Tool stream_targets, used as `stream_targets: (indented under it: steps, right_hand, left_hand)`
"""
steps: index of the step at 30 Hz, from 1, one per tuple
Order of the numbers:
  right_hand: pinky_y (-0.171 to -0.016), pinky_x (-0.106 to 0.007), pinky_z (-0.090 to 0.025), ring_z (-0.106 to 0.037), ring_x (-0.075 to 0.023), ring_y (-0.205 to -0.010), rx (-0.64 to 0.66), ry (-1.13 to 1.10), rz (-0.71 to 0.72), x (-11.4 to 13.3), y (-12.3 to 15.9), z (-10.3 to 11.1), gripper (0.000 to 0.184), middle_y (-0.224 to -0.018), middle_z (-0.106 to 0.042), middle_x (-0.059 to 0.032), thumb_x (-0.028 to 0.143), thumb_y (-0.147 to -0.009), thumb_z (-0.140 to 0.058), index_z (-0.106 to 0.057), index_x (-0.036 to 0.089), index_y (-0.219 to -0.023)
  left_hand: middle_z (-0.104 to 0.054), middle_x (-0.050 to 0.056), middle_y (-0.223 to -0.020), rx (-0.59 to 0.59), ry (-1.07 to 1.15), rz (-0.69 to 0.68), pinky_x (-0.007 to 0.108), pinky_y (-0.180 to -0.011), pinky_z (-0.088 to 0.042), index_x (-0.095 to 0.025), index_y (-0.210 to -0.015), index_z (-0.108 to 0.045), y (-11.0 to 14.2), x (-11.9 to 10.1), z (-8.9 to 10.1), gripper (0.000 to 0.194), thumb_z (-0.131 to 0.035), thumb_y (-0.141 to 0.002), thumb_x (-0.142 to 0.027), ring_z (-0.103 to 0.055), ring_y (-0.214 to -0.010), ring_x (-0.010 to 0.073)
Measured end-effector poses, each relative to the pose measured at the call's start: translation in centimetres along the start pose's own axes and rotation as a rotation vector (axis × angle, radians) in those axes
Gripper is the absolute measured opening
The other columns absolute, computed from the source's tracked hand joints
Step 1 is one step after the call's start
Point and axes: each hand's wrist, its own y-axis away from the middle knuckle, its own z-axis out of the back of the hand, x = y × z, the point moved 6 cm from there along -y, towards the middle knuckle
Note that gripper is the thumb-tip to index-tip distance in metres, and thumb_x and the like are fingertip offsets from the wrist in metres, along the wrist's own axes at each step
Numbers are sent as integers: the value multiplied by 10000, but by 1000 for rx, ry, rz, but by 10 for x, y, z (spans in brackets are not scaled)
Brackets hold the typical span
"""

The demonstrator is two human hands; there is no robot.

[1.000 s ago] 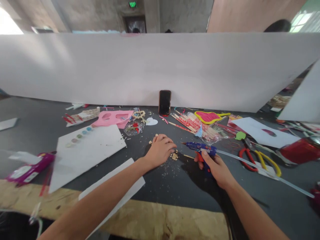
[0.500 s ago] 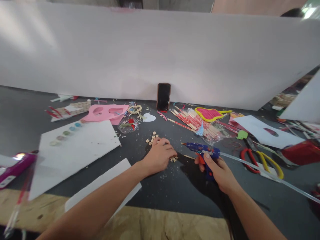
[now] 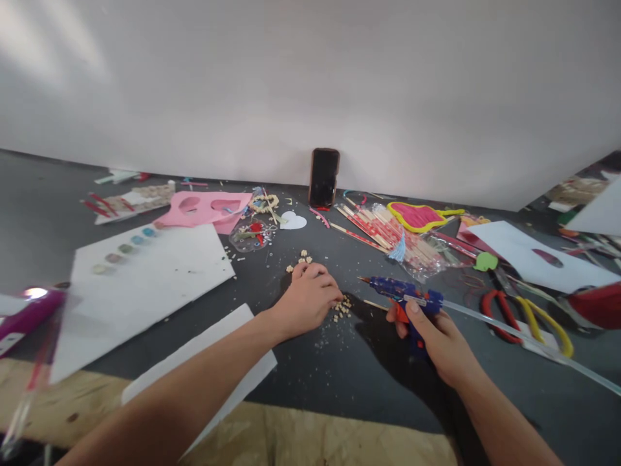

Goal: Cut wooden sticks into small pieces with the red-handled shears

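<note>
My right hand (image 3: 439,336) grips a blue glue gun (image 3: 398,289) with an orange trigger, its nozzle pointing left. A long clear glue stick (image 3: 524,340) trails out of its back to the right. My left hand (image 3: 306,299) rests knuckles up on the dark table (image 3: 349,362), fingers curled over a small pile of tan beads (image 3: 342,307). More tan beads (image 3: 301,260) lie just beyond that hand. A thin wooden stick (image 3: 374,303) lies between the two hands. What the curled fingers pinch is hidden.
A black phone (image 3: 324,177) leans on the white partition (image 3: 310,84). A bag of red-and-white sticks (image 3: 388,236), red and yellow pliers (image 3: 526,316), pink foam (image 3: 208,209), white boards (image 3: 145,275), a white heart (image 3: 294,221) and a purple packet (image 3: 26,310) lie around.
The view has tilted down, so everything sits a little differently in the frame. My left hand has curled tighter over the beads. My right hand keeps the glue gun.
</note>
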Motion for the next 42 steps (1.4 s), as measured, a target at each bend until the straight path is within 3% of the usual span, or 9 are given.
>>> stream_targets:
  steps: [14,30,37,42]
  right_hand:
    - [-496,-235,-350,-469,-123,-532,9,44,28,3,2,-2,447,-572,-530,-1,575,-821,-401,-612,188,-750]
    - [-494,-232,-344,-464,-121,-531,4,50,28,5,2,-1,462,-572,-537,-3,580,-817,-407,-630,181,-751]
    - [-506,-240,-362,-478,-130,-545,8,35,63,5,5,-2,442,-576,-550,-11,566,-825,-406,-621,188,-743]
    - [-549,-255,-389,-500,-143,-584,84,15,123,13,10,-8,431,-591,-545,-19,538,-844,-384,-619,189,-751]
  left_hand:
    - [-611,29,-960,29,14,-14,428,-926,-201,-200,-749,-622,1,-4,-2,171,-466,-809,-166,-402,-1019,230]
    - [-631,20,-908,27,67,6,412,-906,-249,-192,-749,-575,-1,-3,0,118,-480,-792,-139,-442,-991,225]
    - [-608,38,-800,-104,329,130,321,-775,-386,-184,-774,-572,-4,8,7,150,-435,-830,-155,-505,-853,191]
    - [-587,-1,-736,-150,686,332,244,-636,-409,-176,-801,-567,-2,17,6,88,-488,-805,-213,-517,-675,129]
